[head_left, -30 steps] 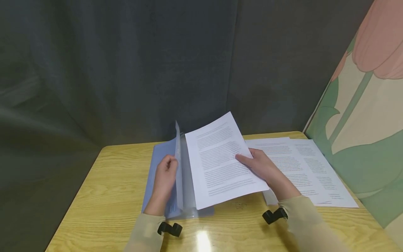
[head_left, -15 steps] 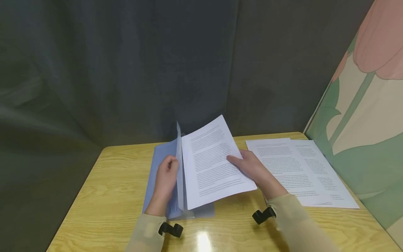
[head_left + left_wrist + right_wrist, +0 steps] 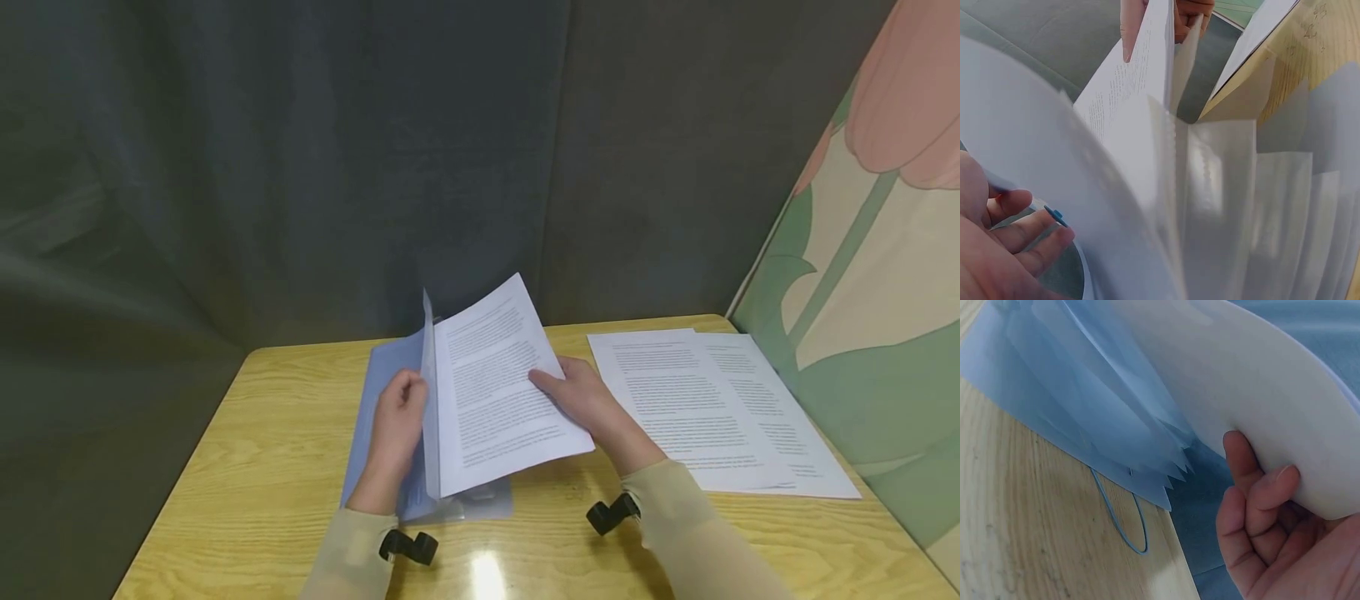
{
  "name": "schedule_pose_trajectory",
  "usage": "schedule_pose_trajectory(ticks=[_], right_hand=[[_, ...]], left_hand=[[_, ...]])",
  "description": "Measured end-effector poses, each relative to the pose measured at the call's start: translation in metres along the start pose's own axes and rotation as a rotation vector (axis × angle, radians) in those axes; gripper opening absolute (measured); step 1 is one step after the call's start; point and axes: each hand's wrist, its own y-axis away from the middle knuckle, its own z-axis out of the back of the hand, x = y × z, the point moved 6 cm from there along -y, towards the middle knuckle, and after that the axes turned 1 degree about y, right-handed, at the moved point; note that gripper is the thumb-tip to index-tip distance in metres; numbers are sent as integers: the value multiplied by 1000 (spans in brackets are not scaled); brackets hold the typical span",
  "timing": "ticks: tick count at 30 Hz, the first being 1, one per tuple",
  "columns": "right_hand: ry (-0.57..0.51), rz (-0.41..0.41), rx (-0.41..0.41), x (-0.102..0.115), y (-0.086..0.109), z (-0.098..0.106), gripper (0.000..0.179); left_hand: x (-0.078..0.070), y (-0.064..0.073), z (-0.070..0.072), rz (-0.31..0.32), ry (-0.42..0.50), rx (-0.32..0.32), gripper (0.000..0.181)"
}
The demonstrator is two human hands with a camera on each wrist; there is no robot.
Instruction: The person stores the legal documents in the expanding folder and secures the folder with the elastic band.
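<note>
A translucent blue expanding file (image 3: pixel 367 417) stands part open on the table, its several pockets (image 3: pixel 1222 200) fanned out in the left wrist view. My left hand (image 3: pixel 396 421) holds its raised cover; a small blue fastener (image 3: pixel 1055 215) shows by the fingertips. In my right hand (image 3: pixel 588 402) are printed sheets (image 3: pixel 495 392), pinched with the thumb on the printed face and fingers curled behind. Their left edge lies against the inside of the raised divider, and they tilt upward above the table. How deep their lower edge sits in a pocket is hidden.
Two overlapping printed paper stacks (image 3: pixel 675 400) lie on the right of the wooden table (image 3: pixel 247 467). A blue elastic cord (image 3: pixel 1116 525) loops from the file onto the wood. Dark curtain (image 3: pixel 375 167) hangs behind, and a flower-patterned cloth (image 3: pixel 885 292) stands at the right.
My right hand has carried the sheets leftward, up to the raised divider of the file. The left hand has stayed nearly still on the cover.
</note>
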Motion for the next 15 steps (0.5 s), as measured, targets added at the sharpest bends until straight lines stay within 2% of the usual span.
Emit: schedule_pose_trajectory(ticks=[9,15], right_hand=[[13,28,-36,3,-3,-10,48],[24,41,-39,4,-3,-21,46]], left_hand=[[1,0,-2,-2,8,-6,19],[-1,0,-4,-26,3,-48,19]])
